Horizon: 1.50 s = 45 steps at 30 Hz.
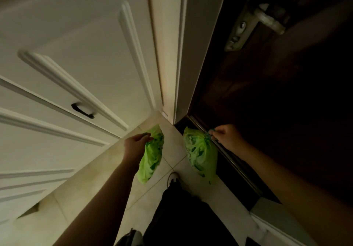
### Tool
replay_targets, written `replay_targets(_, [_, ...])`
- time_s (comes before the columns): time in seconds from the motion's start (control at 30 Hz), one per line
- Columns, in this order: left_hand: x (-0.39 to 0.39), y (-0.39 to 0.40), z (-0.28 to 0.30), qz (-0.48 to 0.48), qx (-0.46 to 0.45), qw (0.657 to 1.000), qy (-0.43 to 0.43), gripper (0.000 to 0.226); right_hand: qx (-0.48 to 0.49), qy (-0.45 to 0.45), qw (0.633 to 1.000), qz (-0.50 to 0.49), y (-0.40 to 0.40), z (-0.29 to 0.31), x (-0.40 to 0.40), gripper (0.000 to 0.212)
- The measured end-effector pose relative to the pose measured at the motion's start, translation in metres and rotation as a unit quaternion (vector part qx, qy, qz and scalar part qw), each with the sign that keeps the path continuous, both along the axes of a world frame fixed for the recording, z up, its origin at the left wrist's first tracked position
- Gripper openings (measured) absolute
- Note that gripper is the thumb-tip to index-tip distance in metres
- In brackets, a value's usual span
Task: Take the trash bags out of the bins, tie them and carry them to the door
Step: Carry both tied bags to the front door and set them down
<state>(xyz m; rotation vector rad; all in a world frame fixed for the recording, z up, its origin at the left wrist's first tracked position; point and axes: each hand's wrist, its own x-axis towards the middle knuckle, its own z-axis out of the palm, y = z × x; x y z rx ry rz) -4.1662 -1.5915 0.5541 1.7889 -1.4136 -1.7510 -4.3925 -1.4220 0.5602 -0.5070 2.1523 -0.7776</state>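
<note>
Gripping two green trash bags [151, 157], one per fist, hands [136, 146] closed.

Two green trash bags show near the middle of the frame, the left bag [151, 155] and the right bag [200, 155], and there are two hands, the left hand [136, 145] and the right hand [227, 137], one at each bag. One dark door [286, 102] fills the right side, with one metal door handle [267, 19] at the upper right. One black cabinet handle [82, 110] sits at the left, and one white shoe [172, 178] shows at the lower middle.
</note>
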Motion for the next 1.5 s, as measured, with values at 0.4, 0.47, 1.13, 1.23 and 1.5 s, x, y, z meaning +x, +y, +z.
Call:
replay_targets(0.4, [-0.014,-0.017,-0.064,0.158,0.015,0.986,-0.054,0.024,0.018,-0.008,0.989,0.148,-0.074,-0.075,-0.047,0.019])
replay_targets(0.47, [-0.019,-0.015,-0.076,0.185,0.014,0.981,-0.049,0.023,0.02,-0.012,0.982,0.186,-0.085,-0.088,-0.053,0.019])
replay_targets(1.13, [-0.022,0.029,-0.142,0.435,0.048,0.899,-0.005,0.014,0.052,0.029,0.887,0.458,-0.129,-0.149,-0.069,0.023])
replay_targets(1.23, [-0.032,0.025,-0.151,0.45,0.05,0.892,0.001,0.017,0.048,0.039,0.888,0.456,-0.143,-0.154,-0.076,0.021])
replay_targets(1.5, [-0.069,-0.005,-0.189,0.457,0.06,0.886,0.039,0.018,0.07,0.068,0.876,0.472,-0.168,-0.192,-0.1,0.022])
